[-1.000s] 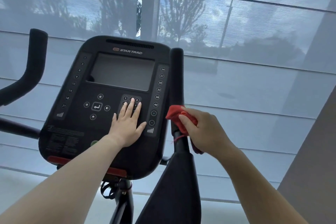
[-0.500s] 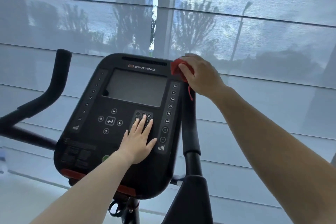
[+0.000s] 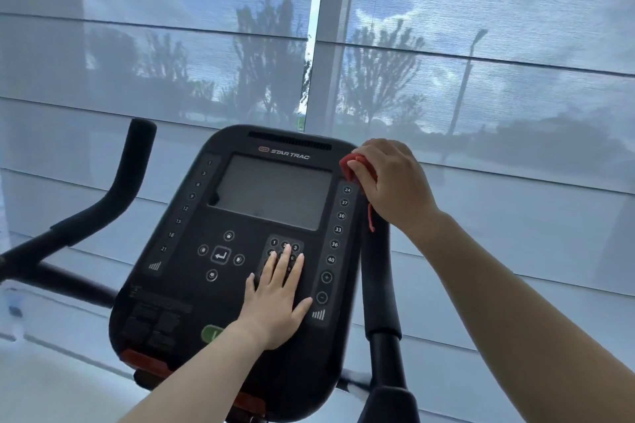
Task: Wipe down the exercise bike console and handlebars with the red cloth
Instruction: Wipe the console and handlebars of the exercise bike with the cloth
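Two hands are seen, both bare. Right hand [image 3: 390, 182] is closed around one red cloth [image 3: 354, 166], bunched at the top of the right handlebar [image 3: 376, 271]; the bar's tip is hidden under cloth and hand. A thin red strand is seen hanging from the cloth below the palm, against the bar. Cloth is pressed just beside the console's upper right corner; contact with the console itself cannot be told.

Left hand [image 3: 275, 302] is laid flat and spread on the console [image 3: 178, 285], nothing held. Its fingertips are placed over the numeric keypad [image 3: 275, 244], several keys covered.

One console is counted, black, marked STAR TRAC, tilted back toward the camera. One dark screen [image 3: 271, 189] is set in its upper half. One arrow pad is seen left of the keypad: one enter key [image 3: 220, 255] ringed by four small buttons. Two number columns are printed, one down each side of the screen. One green button [image 3: 211, 333] is partly hidden by the left wrist. One red strip [image 3: 144, 359] is seen along the lower edge.

Two handlebars are counted: the right one upright just beside the console, the left handlebar [image 3: 127, 175] curved up, well apart from both hands.

Window blinds [image 3: 498, 79] are drawn behind, two panels split by one vertical gap.
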Demonstrator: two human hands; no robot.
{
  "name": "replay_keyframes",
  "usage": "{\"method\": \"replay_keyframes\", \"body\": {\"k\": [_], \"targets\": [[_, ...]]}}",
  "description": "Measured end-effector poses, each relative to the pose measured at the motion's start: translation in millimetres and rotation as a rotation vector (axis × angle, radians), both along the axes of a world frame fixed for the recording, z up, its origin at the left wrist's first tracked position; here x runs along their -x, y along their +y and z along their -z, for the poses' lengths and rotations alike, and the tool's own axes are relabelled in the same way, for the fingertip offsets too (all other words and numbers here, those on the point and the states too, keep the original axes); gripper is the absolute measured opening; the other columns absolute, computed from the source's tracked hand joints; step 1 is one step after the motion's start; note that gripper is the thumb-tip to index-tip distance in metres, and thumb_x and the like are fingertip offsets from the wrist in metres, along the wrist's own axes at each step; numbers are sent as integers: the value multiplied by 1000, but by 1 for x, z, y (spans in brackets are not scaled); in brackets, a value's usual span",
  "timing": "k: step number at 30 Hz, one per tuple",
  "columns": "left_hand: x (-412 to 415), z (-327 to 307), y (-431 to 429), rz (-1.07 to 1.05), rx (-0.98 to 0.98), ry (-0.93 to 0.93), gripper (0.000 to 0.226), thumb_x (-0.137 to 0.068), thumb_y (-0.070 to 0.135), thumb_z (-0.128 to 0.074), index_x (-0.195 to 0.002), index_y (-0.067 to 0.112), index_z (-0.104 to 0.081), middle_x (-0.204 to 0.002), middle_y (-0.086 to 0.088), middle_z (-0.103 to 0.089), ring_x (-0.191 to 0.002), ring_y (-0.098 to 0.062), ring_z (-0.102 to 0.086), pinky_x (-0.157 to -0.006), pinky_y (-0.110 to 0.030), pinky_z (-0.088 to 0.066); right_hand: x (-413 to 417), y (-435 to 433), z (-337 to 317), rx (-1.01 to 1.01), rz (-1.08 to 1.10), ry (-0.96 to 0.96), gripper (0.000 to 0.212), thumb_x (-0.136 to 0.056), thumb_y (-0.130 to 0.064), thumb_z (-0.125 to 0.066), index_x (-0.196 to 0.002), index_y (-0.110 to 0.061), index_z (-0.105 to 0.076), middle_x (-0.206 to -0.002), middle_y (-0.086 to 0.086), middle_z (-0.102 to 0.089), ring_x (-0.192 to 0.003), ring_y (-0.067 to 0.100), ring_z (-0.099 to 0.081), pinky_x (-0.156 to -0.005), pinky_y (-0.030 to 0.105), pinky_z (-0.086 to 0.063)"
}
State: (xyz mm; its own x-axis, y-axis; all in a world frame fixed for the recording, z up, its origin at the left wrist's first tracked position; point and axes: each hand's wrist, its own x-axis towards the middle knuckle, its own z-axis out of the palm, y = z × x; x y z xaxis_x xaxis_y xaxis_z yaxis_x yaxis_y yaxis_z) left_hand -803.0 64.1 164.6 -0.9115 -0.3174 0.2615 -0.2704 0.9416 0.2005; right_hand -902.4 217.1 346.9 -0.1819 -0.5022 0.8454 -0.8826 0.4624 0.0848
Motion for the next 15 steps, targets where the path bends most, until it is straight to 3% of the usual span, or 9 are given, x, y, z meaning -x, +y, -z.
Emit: {"method": "replay_keyframes", "body": {"k": [5,11,15], "targets": [[1,4,0,-4,13,1,72,-96,51,-25,-143,28,24,-150,7,35,-138,-16,29,-114,-49,5,-5,4,32,129,11,63,31,-94,-28,-45,-115,-12,-61,-125,3,-56,-120,29,-44,-99,40,-42],[2,3,-2,3,-4,0,71,-96,53,-24,-142,30,25,-149,8,35,-138,-14,30,-114,-48,5,-5,0,15,193,-22,40,26,-93,-23,-50,-107,-8,-66,-110,6,-64,-109,27,-54,-98,27,-36],[2,3,-4,9,-1,-2,69,-96,52,-23,-144,31,22,-150,8,33,-139,-14,28,-114,-48,3,-10,8,31,228,-52,30,29,-94,-24,-47,-112,-9,-65,-122,4,-61,-118,24,-50,-104,22,-32]]}}
